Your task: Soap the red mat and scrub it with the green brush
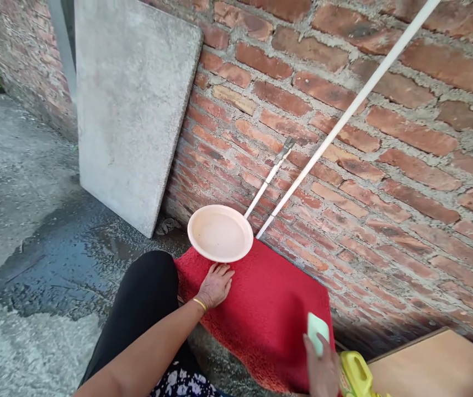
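Observation:
A red mat (269, 298) with a shaggy, wavy front edge lies spread out before me, on a support I cannot make out. My left hand (216, 284), with a yellow bangle at the wrist, rests flat on it, fingers stretched out just below a pale pink basin (220, 236). The basin stands at the mat's far left corner and looks shallow. Over the mat's right end, my right hand (323, 364) grips a pale green block (318, 332) with rounded corners; its underside is hidden, and the hand is slightly blurred.
A yellow bottle (356, 372) with a handle stands right of the mat, beside a brown board or carton (435, 364). Behind rises a brick wall (335, 99) with a long white pipe (344, 121) and a shorter one (265, 184). A grey slab (132, 105) leans there; wet concrete (66, 253) lies left.

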The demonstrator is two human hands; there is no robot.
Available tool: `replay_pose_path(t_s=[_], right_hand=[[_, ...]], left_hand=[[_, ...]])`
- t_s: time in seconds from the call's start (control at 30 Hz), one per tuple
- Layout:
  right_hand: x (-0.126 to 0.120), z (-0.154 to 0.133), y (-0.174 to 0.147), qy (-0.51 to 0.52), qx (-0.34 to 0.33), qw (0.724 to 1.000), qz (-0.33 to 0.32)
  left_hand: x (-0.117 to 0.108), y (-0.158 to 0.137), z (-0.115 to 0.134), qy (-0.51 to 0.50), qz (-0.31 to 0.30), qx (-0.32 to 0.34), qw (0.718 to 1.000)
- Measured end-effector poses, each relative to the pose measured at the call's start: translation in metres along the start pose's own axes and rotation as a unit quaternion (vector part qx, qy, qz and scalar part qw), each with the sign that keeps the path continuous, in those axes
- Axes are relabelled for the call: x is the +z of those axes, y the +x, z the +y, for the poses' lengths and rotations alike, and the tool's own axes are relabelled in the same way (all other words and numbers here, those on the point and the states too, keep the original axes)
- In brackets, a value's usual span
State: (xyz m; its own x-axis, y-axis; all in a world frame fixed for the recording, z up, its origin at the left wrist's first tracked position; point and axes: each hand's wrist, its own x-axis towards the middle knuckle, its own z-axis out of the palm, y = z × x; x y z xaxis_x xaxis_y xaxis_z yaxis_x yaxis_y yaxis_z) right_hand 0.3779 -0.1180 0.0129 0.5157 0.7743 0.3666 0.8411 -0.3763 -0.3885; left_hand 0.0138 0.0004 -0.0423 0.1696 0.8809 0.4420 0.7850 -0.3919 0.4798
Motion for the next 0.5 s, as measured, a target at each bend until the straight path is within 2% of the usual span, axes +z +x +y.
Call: replay_pose_path(t_s=[0.07, 0.17, 0.27, 0.3, 0.37, 0.43, 0.5], right_hand=[[0.031, -0.059, -0.012, 0.054, -0.041, 0.997, -0.041], [0.07, -0.148, -0.044, 0.09, -0.184, 0.972, -0.118], [0.09, -0.2, -0.073, 0.073, -0.269, 0.949, -0.148], [0.093, -0.206, -0.078, 0.065, -0.279, 0.946, -0.15], [0.093, -0.199, -0.076, 0.051, -0.272, 0.949, -0.151], [0.088, -0.171, -0.064, 0.047, -0.235, 0.96, -0.147], [0.075, -0.127, -0.046, 0.055, -0.168, 0.976, -0.13]], left_hand=[[0.003, 0.0, -0.007, -0.043, 0.041, -0.015, 0.998], [0.009, 0.001, -0.021, -0.106, 0.1, -0.033, 0.989], [0.016, 0.001, -0.033, -0.156, 0.135, -0.041, 0.978], [0.018, 0.0, -0.036, -0.166, 0.14, -0.043, 0.975], [0.02, -0.001, -0.039, -0.174, 0.146, -0.046, 0.973], [0.021, -0.001, -0.038, -0.167, 0.15, -0.048, 0.973], [0.02, -0.001, -0.035, -0.153, 0.149, -0.047, 0.976]])
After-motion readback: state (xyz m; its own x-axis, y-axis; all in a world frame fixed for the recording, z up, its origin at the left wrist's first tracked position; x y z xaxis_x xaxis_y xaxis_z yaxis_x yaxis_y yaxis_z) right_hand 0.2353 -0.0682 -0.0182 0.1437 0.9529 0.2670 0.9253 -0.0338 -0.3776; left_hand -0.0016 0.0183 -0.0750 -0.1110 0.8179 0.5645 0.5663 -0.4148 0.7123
